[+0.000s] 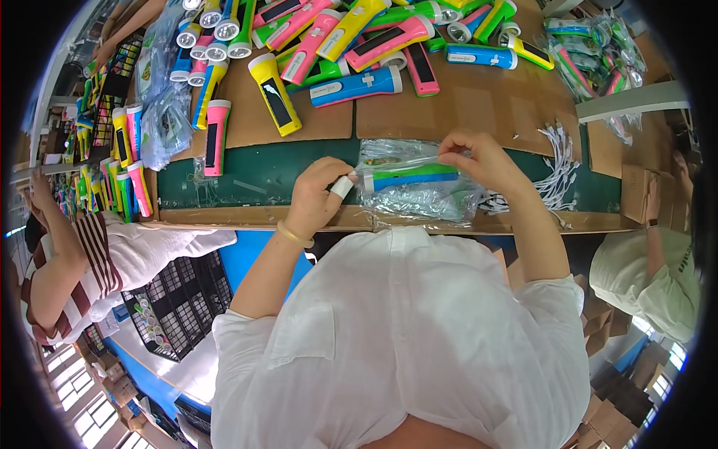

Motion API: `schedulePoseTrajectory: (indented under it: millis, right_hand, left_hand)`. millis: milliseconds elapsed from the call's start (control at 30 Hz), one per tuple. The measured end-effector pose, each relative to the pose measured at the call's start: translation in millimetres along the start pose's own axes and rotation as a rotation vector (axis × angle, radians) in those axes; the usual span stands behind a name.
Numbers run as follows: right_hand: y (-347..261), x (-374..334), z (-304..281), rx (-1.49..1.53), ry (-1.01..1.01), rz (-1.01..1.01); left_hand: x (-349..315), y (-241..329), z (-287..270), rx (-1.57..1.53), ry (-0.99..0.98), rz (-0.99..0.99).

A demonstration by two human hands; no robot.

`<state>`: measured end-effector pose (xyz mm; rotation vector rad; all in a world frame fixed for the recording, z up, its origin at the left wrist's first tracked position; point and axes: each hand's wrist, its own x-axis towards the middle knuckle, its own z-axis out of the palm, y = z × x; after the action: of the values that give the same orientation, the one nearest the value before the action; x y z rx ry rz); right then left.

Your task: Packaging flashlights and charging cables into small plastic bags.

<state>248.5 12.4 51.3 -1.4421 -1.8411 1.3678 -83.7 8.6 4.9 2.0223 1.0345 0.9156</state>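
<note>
At the table's near edge, a blue and green flashlight [419, 178] lies in or under a clear plastic bag [396, 160]; which of the two is hard to make out. My left hand [318, 196], with a white wrap on one finger, pinches the bag's left end. The other end of its upper edge is between the thumb and fingers of my right hand [479, 161], so the film is stretched between both hands. More clear bags [426, 206] lie beneath the flashlight, close to my body.
Many colourful flashlights [321, 45] are heaped on cardboard at the far side. White cables [557, 168] lie right of my right hand. Bagged flashlights [598, 56] sit far right, plastic bags [166, 112] far left. A person [97, 262] works at left, another person [647, 262] at right.
</note>
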Motion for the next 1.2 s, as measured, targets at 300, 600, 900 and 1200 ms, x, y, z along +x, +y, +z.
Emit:
schedulePoseTrajectory:
  millis: [300, 600, 900, 1200]
  right_hand:
    - [-20, 19, 50, -0.366, 0.141, -0.551]
    - [-40, 25, 67, -0.597, 0.035, -0.565]
    - [-53, 23, 65, -0.776, -0.024, -0.291]
    - [-42, 20, 80, -0.801, 0.213, -0.124]
  left_hand:
    - [4, 7, 5, -0.049, -0.020, -0.050]
    - [-1, 7, 10, -0.030, 0.041, -0.046]
    - [-2, 7, 13, -0.062, 0.042, -0.076]
    - [-5, 6, 18, -0.099, 0.086, -0.025]
